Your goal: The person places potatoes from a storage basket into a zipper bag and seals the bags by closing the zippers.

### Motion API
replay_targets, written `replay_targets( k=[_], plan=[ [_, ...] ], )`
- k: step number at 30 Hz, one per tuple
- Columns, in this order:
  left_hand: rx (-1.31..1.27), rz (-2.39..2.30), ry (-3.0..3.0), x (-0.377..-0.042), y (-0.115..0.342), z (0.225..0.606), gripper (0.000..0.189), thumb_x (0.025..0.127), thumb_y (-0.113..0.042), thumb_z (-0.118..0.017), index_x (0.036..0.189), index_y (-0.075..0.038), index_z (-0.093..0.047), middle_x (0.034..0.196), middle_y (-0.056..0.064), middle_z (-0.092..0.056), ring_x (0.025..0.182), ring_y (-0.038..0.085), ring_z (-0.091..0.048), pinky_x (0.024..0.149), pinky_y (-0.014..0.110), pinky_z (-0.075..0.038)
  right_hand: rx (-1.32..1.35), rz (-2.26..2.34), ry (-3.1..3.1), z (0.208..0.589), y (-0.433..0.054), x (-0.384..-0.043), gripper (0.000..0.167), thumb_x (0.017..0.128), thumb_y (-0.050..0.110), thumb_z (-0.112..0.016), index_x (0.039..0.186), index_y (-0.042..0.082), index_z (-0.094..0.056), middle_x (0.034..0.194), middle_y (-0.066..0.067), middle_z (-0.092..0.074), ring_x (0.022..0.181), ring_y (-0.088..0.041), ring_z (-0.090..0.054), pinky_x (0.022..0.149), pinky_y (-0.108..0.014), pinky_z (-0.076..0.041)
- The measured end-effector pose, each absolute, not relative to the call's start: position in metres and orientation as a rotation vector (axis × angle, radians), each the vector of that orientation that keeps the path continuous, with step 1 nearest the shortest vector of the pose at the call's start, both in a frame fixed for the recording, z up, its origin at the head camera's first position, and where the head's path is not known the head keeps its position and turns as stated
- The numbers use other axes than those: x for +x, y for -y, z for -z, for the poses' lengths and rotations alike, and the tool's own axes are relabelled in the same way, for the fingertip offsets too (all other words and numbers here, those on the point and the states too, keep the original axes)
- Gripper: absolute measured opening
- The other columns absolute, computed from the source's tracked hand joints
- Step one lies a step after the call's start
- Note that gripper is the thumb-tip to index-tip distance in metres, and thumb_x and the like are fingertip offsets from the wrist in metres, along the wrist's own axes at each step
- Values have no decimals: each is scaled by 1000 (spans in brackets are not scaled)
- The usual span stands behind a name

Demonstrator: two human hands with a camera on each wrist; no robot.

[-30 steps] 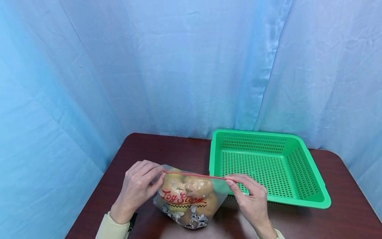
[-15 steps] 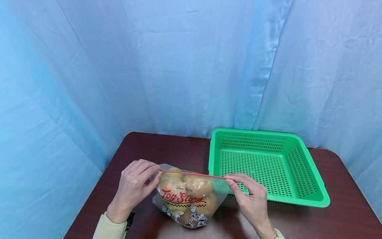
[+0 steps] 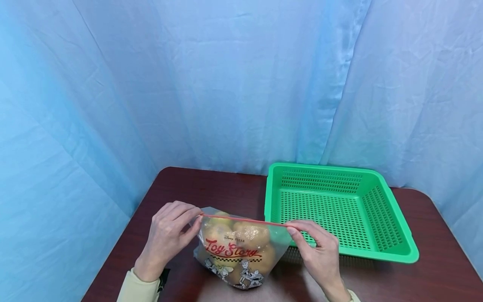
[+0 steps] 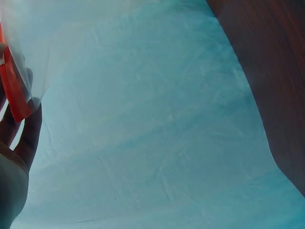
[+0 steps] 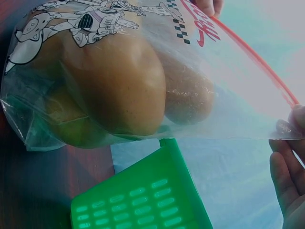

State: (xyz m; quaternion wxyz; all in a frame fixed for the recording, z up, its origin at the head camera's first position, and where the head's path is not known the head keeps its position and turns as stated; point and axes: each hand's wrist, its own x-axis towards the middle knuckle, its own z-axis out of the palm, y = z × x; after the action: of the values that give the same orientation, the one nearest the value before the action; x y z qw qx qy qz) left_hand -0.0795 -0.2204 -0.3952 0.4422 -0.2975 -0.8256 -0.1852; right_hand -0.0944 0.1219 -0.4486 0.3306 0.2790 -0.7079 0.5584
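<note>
A clear zip bag (image 3: 277,247) printed with red lettering and cartoon figures stands at the table's front. Several round yellow-brown fruits (image 5: 114,86) fill it, one of them greenish; their kind is not certain. Along its top runs a red zip strip (image 3: 241,219), stretched straight between both hands. My left hand (image 3: 166,235) pinches the strip's left end between thumb and fingers; in the left wrist view the red end (image 4: 14,95) sits among those fingers. At the opposite corner my right hand (image 3: 318,253) pinches the strip's right end.
A green perforated basket (image 3: 409,247) stands on the dark red-brown table (image 3: 211,184), right behind the bag and close to the right hand. Pale blue curtains (image 3: 234,92) hang around the table's back and left side.
My left hand has slid a little to the left along the red strip, out to its end. The right hand and the basket stay about where they were.
</note>
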Motion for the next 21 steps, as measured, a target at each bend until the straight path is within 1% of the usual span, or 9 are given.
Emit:
replay_targets(
  k=[11,21],
  plan=[
    [-710,459,2068,-78,226,398,28,104,-29,-59,92,-11,-78,89,-1,-72,75,19,-65,64,38,-51,717,-1450,1871,449,-122,-94,34,74,-17,-79,99,5,-80,92,-8,-77,93,-8,-72,83,-15,-53],
    [-695,464,2066,-77,230,398,29,104,-30,-60,92,-11,-78,89,-1,-72,75,19,-66,65,39,-51,711,-1438,1872,450,-124,-94,34,74,-17,-79,100,7,-80,93,-8,-77,94,-8,-72,85,-15,-53]
  ],
)
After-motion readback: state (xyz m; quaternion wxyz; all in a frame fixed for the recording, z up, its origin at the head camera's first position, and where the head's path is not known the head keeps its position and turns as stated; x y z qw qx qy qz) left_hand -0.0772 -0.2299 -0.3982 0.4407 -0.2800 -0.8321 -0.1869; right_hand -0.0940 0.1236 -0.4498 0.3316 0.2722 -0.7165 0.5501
